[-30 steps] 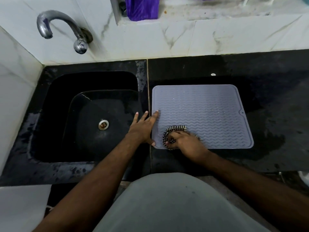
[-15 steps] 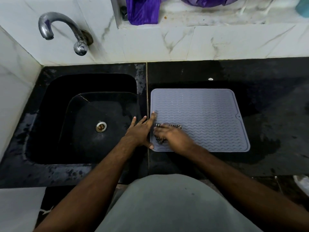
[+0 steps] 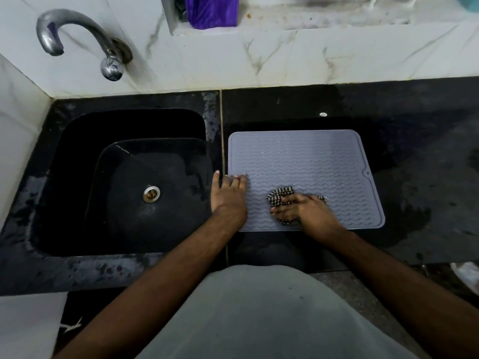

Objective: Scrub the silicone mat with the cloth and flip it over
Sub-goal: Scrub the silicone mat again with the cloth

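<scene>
A grey silicone mat (image 3: 305, 161) with a wavy ribbed surface lies flat on the black counter, just right of the sink. My right hand (image 3: 303, 212) presses a black-and-white checked cloth (image 3: 281, 194) onto the mat's near middle; the cloth pokes out around the fingers. My left hand (image 3: 228, 195) lies flat with fingers spread on the mat's left edge, holding it down.
A black sink (image 3: 124, 177) with a metal drain (image 3: 151, 194) sits to the left, under a curved metal tap (image 3: 77, 40). The wet black counter (image 3: 420, 156) stretches right. A purple bag (image 3: 212, 10) rests on the marble ledge behind.
My right hand has slid the cloth from the mat's near-left corner rightward to the near middle. My left hand stays on the mat's left edge.
</scene>
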The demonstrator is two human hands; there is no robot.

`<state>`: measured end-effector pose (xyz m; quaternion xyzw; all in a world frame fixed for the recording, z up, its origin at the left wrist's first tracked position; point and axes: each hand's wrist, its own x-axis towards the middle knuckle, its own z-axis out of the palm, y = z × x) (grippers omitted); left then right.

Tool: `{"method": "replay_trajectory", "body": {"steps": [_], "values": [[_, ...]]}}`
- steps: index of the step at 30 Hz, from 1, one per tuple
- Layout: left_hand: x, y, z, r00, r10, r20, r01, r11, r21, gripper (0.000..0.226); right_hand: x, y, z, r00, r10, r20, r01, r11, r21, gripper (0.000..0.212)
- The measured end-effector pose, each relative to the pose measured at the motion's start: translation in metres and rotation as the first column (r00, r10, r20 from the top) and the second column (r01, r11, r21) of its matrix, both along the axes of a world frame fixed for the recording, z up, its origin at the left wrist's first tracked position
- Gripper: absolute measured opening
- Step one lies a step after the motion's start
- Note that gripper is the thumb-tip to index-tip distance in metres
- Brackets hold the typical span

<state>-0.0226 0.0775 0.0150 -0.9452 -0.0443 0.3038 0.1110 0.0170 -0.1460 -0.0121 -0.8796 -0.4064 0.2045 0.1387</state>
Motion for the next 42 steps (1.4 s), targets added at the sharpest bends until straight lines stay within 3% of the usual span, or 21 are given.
{"method": "replay_trajectory", "body": {"steps": [2, 4, 12, 17, 23, 25, 30, 33, 37, 40, 42], "values": [[0.004, -0.005, 0.0, 0.997, -0.06, -0.038, 0.064, 0.993, 0.095, 0.088, 0.004, -0.016, -0.004, 0.998, -0.049, -0.028, 0.05, 0.998, 0.044, 0.04], [0.007, -0.008, 0.0, 0.994, -0.084, -0.066, 0.093, 0.985, 0.143, 0.087, 0.007, -0.034, -0.002, 0.99, -0.122, 0.074, 0.119, 0.992, 0.045, 0.043], [0.013, -0.029, -0.001, 0.979, -0.132, -0.154, 0.17, 0.95, 0.262, 0.087, 0.022, -0.085, 0.015, 0.904, -0.427, 0.027, 0.424, 0.883, -0.2, 0.049], [0.02, -0.052, -0.012, 0.953, -0.154, -0.263, 0.248, 0.894, 0.374, 0.086, 0.023, -0.109, 0.027, 0.849, -0.521, 0.085, 0.527, 0.825, -0.203, 0.043], [0.02, -0.058, -0.02, 0.954, -0.196, -0.225, 0.279, 0.852, 0.444, 0.072, 0.014, -0.131, 0.035, 0.733, -0.674, 0.09, 0.675, 0.704, -0.219, 0.04], [0.018, -0.055, -0.019, 0.956, -0.225, -0.19, 0.287, 0.857, 0.428, 0.066, 0.006, -0.13, 0.027, 0.677, -0.732, 0.073, 0.732, 0.66, -0.173, 0.034], [0.011, -0.036, -0.008, 0.957, -0.288, -0.028, 0.281, 0.901, 0.331, 0.061, -0.016, -0.098, -0.001, 0.648, -0.74, 0.18, 0.755, 0.655, -0.023, 0.069], [0.01, -0.022, -0.006, 0.961, -0.275, 0.038, 0.259, 0.937, 0.234, 0.067, -0.026, -0.071, 0.003, 0.603, -0.77, 0.21, 0.796, 0.598, -0.096, 0.058], [0.012, 0.001, -0.011, 0.964, -0.247, 0.097, 0.242, 0.968, 0.061, 0.095, -0.032, -0.023, 0.008, 0.725, -0.626, 0.287, 0.687, 0.683, -0.247, 0.045], [0.01, 0.021, -0.016, 0.962, -0.24, 0.131, 0.246, 0.968, -0.036, 0.118, -0.039, 0.022, 0.015, 0.822, -0.464, 0.33, 0.567, 0.724, -0.393, 0.053], [0.009, 0.03, -0.017, 0.965, -0.237, 0.112, 0.246, 0.967, -0.071, 0.136, -0.047, 0.048, 0.017, 0.855, -0.412, 0.313, 0.513, 0.755, -0.407, 0.054]]}}
